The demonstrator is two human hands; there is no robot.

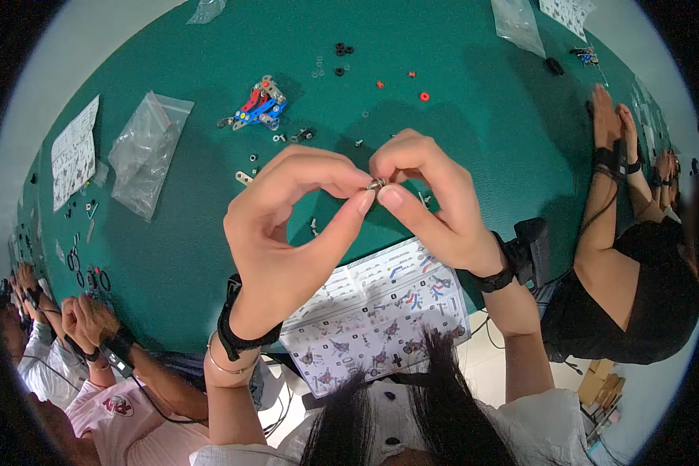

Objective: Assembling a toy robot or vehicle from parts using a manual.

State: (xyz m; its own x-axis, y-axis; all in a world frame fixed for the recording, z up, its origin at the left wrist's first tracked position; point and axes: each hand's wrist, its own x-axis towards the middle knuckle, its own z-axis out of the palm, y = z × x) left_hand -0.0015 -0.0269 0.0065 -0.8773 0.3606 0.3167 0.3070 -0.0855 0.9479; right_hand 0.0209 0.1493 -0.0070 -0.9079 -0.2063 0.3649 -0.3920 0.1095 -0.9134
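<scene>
A small metal part (376,185) is being pinched by the nearly closed fingers (357,210) of left hand (268,233) and right hand (446,206) (both together!), being held above the table (171,264), toward its near edge.

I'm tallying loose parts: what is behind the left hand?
Within the loop of the left hand, green table and a small metal piece show; anything directly behind the hand itself is covered.

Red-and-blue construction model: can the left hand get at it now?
Probably yes: the model lies just beyond the left hand, only small loose hardware between. But that hand is pinching a metal fastener.
</scene>
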